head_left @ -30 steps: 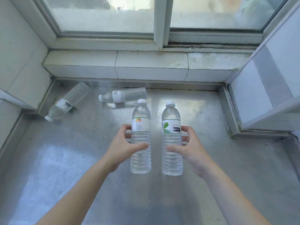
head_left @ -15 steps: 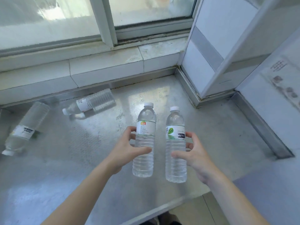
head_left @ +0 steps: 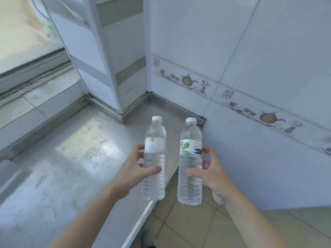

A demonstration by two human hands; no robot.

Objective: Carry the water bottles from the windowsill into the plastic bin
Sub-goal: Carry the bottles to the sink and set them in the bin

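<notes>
My left hand [head_left: 133, 173] grips a clear water bottle with an orange-and-green label [head_left: 155, 161], held upright over the right end of the steel windowsill [head_left: 71, 176]. My right hand [head_left: 212, 178] grips a second clear bottle with a green-leaf label [head_left: 190, 163], upright and past the sill's edge, above the floor. Both bottles have white caps and hang side by side, a small gap between them. The plastic bin is not in view, and neither are the bottles left lying on the sill.
A white tiled pillar [head_left: 111, 56] rises at the sill's far right corner. A tiled wall with a teapot border [head_left: 250, 86] stands close on the right. Beige floor tiles [head_left: 193, 228] show below the sill's front edge. The window [head_left: 19, 33] lies at far left.
The view has swung to the right: the two lying bottles have left the frame, and both held bottles have moved from mid-sill to its right edge, the right one now over the floor.
</notes>
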